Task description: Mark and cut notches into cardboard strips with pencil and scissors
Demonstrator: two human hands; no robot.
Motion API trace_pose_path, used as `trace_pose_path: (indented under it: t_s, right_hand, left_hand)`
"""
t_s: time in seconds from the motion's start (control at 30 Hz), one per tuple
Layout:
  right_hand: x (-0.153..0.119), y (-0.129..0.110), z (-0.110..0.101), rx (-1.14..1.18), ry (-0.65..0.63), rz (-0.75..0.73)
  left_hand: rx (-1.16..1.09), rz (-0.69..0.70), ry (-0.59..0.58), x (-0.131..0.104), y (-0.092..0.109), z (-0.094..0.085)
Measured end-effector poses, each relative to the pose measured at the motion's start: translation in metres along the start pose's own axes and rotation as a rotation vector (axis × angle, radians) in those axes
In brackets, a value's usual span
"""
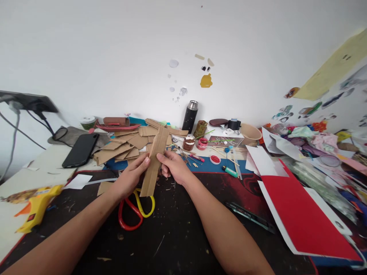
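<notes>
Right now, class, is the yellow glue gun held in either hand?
No, both hands hold the cardboard strip; the glue gun lies apart.

Red sheet (306, 214), yellow glue gun (41, 208) (orange trigger (25, 209)).

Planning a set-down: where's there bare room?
Mostly bare black mat, scraps aside: between left forearm and right forearm, nearer than the scissors; also between right forearm and slim dark case. Crowded: beyond the held cardboard strip, with cardboard pile and jars; right of red sheet.
</notes>
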State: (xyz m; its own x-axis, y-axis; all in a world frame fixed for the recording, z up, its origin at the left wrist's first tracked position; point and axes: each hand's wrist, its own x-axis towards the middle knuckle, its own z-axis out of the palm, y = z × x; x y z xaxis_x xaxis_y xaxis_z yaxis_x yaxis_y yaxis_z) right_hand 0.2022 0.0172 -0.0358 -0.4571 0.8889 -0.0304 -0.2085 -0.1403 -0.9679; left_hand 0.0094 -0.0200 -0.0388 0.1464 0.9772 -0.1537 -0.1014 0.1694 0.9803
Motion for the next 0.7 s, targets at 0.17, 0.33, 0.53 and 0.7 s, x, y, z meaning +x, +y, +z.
trace_pose_path:
  t_s: [0.17,0.33,0.53,0.7]
  right_hand:
    - [0.0,0.003,0.0,0.006,-0.024,0.002]
    - [0.001,0.005,0.003,0.006,-0.033,0.008]
    - [0.001,0.005,0.005,-0.001,-0.034,0.011]
    - [0.001,0.006,0.006,-0.006,-0.036,0.027]
  left_hand:
    - [0.075,0.059,0.011,0.001,0.003,-0.001]
    - [0.134,0.096,0.014,-0.002,0.011,0.002]
    - [0.159,0.105,0.0,-0.004,0.016,0.006]
    - [0.138,0.101,-0.03,-0.002,0.016,0.006]
